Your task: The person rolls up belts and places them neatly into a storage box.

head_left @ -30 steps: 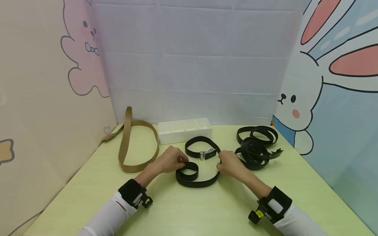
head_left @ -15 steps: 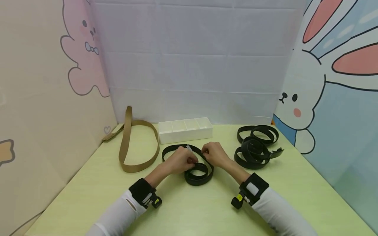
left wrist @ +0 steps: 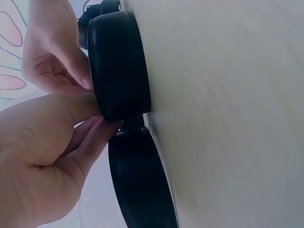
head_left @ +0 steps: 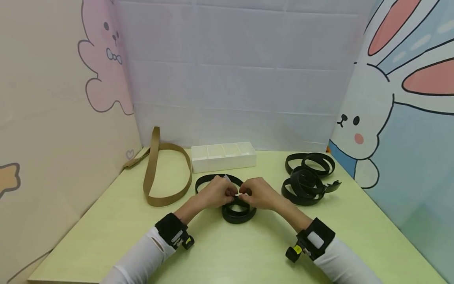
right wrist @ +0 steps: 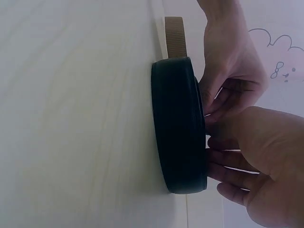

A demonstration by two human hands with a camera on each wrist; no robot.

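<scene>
A black belt, partly rolled into a coil (head_left: pixel 237 219), stands on its edge at the table's middle. Its unrolled length (head_left: pixel 202 180) loops behind my hands, and the metal buckle is mostly covered by my left hand. My left hand (head_left: pixel 217 193) pinches the top edge of the coil; its thumb and fingertip meet at the belt in the left wrist view. Close beside it, my right hand (head_left: pixel 260 193) holds the coil's edge with curled fingers. Fingertips of the right hand (right wrist: pixel 280 161) are partly hidden behind the coil (right wrist: pixel 178 128) in the right wrist view.
A tan webbing belt (head_left: pixel 150 173) lies looped at the left. Behind the hands stands a white divided tray (head_left: pixel 225 162). Two coiled black belts (head_left: pixel 303 183) sit at the right. Printed cloth walls (head_left: pixel 241 86) close in the table's back and sides.
My right hand has come left and inward to meet the left hand. The black belt's slack has wrapped around the coil, and its loop with the buckle has shifted left.
</scene>
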